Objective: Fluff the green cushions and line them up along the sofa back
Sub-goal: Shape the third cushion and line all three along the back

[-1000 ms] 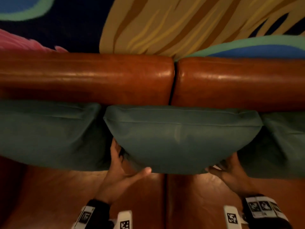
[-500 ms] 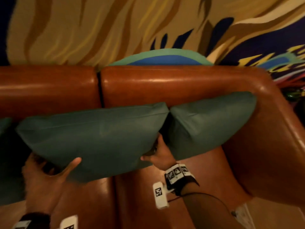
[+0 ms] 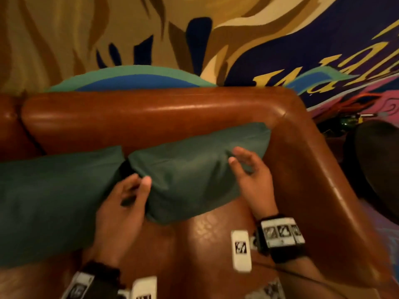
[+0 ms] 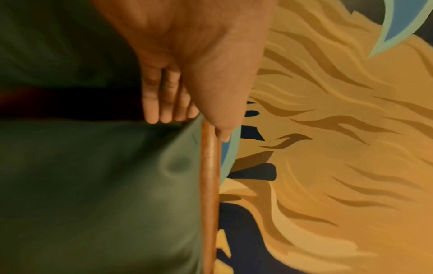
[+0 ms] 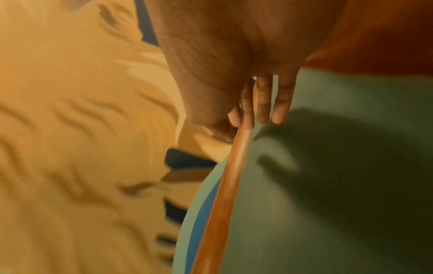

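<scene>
Two green cushions lean on the brown leather sofa back (image 3: 151,117). The right-end cushion (image 3: 190,169) sits tilted in the sofa's corner, and the middle cushion (image 3: 54,201) lies to its left. My left hand (image 3: 138,182) is at the right-end cushion's left edge, thumb on its front and fingers in the gap between the cushions. In the left wrist view the fingers (image 4: 164,111) are straight and together against the cushion (image 4: 93,185). My right hand (image 3: 237,160) hovers over the cushion's right part with fingers (image 5: 279,111) straight, casting a shadow on the fabric (image 5: 351,204).
The sofa's right arm (image 3: 323,180) curves forward just beyond the right-end cushion. A painted mural wall (image 3: 108,39) rises behind the sofa. A dark rounded object (image 3: 377,169) stands past the arm. Bare leather seat (image 3: 205,234) shows below the cushions.
The view has swung to the right end of the sofa. Both hands have left the middle cushion's lower corners and now sit at the right-end cushion, one on each side.
</scene>
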Tool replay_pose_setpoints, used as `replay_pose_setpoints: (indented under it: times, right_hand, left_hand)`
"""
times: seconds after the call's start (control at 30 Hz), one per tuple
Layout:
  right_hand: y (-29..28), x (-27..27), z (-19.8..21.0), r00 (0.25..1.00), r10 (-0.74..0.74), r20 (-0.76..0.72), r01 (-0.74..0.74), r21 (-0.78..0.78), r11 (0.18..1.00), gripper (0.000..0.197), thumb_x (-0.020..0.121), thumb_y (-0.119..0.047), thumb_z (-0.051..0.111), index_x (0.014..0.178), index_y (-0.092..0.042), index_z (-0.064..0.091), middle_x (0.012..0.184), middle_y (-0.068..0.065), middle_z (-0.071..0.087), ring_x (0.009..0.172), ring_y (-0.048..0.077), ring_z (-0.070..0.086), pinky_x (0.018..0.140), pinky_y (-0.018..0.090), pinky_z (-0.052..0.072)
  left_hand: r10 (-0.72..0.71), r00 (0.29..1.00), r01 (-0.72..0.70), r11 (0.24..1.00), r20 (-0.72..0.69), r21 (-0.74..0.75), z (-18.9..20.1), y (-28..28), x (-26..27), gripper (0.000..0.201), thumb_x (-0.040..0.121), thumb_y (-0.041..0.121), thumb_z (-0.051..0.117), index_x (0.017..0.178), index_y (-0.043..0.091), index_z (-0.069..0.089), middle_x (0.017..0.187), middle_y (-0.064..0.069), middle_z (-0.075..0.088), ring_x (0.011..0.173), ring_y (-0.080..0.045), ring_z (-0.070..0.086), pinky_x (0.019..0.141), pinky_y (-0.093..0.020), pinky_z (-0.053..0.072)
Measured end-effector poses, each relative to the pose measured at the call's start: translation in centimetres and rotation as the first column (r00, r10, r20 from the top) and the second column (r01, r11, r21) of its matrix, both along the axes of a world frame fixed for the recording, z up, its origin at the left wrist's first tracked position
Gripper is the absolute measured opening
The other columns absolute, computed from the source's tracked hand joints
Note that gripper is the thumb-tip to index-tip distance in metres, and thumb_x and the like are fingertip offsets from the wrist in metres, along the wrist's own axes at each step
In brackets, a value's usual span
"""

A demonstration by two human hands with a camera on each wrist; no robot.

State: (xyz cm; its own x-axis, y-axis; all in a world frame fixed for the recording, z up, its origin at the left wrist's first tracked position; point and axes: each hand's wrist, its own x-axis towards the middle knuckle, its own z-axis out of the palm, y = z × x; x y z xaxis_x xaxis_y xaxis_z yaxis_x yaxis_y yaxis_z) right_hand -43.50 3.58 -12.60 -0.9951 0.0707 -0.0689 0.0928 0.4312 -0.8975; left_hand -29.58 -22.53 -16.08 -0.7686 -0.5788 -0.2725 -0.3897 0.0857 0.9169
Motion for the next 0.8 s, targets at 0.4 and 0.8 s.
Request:
replay_pose_setpoints:
  times: [0.4, 0.8]
  right_hand:
    - [9.6, -18.9, -0.7, 0.962, 0.103, 0.252, -0.203, 0.412, 0.888, 0.063, 0.089, -0.067, 0.073, 0.115, -0.01, 0.078, 0.112, 0.007, 0.077, 0.114, 0.026, 0.07, 0.1, 0.035, 0.051]
    - [12.0, -18.8, -2.7, 0.988, 0.144, 0.051, -0.151, 0.455, 0.877, 0.056, 0.099, -0.062, 0.058, 0.076, -0.013, 0.068, 0.072, 0.006, 0.071, 0.086, 0.033, 0.071, 0.081, 0.041, 0.053]
  left_hand:
    - [0.334, 0.917, -0.327, 0.943, 0.218, -0.069, -0.4, 1.8, -9.3, 0.063, 0.088, 0.066, 0.077, 0.102, 0.005, 0.074, 0.097, -0.017, 0.075, 0.093, -0.036, 0.072, 0.08, -0.042, 0.06]
    - [0.352, 0.933, -0.332, 0.923, 0.077, -0.195, -0.8, 1.7, -10.3, 0.055, 0.097, 0.061, 0.062, 0.083, 0.008, 0.058, 0.077, -0.014, 0.059, 0.074, -0.029, 0.056, 0.072, -0.049, 0.05]
